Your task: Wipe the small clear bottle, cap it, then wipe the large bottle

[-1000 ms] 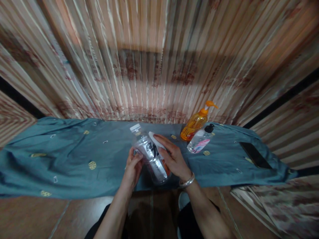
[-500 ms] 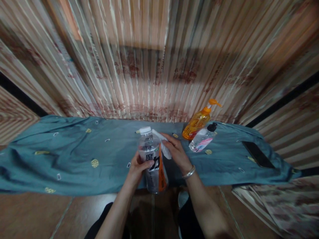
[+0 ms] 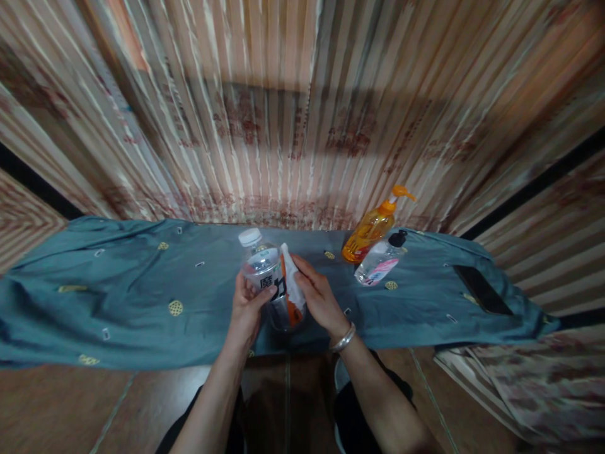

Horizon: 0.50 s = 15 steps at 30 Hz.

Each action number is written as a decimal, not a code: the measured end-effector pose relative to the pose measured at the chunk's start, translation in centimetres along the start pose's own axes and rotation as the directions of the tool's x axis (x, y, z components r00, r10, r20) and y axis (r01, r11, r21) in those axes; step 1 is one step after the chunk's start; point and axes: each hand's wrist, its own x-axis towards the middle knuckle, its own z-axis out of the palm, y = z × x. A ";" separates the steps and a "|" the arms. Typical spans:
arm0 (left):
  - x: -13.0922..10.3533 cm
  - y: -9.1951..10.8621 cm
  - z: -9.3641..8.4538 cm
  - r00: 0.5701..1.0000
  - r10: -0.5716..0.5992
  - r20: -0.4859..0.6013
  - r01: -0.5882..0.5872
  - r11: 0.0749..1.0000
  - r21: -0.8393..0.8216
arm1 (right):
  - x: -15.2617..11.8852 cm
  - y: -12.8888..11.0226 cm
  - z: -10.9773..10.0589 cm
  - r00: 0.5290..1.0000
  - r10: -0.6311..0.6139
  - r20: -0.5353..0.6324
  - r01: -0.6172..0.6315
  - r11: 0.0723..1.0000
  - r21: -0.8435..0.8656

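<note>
Clear plastic bottle (image 3: 274, 284), white-capped with a black, white and orange label too blurred to read, sits mid-frame above the crumpled teal cloth (image 3: 118, 296). Left hand (image 3: 246, 308) wraps its side; right hand (image 3: 317, 295) pinches what seems a white wipe (image 3: 290, 277) against it. Right of centre stand an amber pump bottle (image 3: 373, 228) and clear one (image 3: 379, 265).

My left hand (image 3: 246, 309) covers near side of bottle (image 3: 269, 277); lower label hidden behind my fingers. White cloth (image 3: 292, 285) under my right hand (image 3: 317, 296) masks bottle's right side. Label print too small, blurred to read. Forearms cut off at bottom edge. Dark flat object (image 3: 482, 290) at right: cannot tell what. Curtain (image 3: 302, 113) motifs smeared.
</note>
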 end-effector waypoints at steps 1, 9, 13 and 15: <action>0.0 0.1 0.0 1.000 -0.009 0.010 0.010 1.000 -0.010 | 0.1 0.4 0.0 1.000 0.022 0.021 -0.022 1.000 -0.013; 0.0 0.1 -0.2 0.995 0.027 -0.094 -0.015 0.993 0.120 | 0.3 3.0 -0.2 0.958 0.193 0.210 -0.157 0.972 -0.175; 0.1 -0.6 -0.6 0.995 0.037 -0.088 -0.018 0.979 0.201 | -0.1 0.6 -0.2 0.985 0.132 0.115 -0.128 0.991 -0.033; 0.2 -0.8 -0.8 0.999 0.014 -0.031 -0.006 0.970 0.243 | 0.0 -0.6 -0.4 0.996 0.087 0.019 -0.088 0.995 0.047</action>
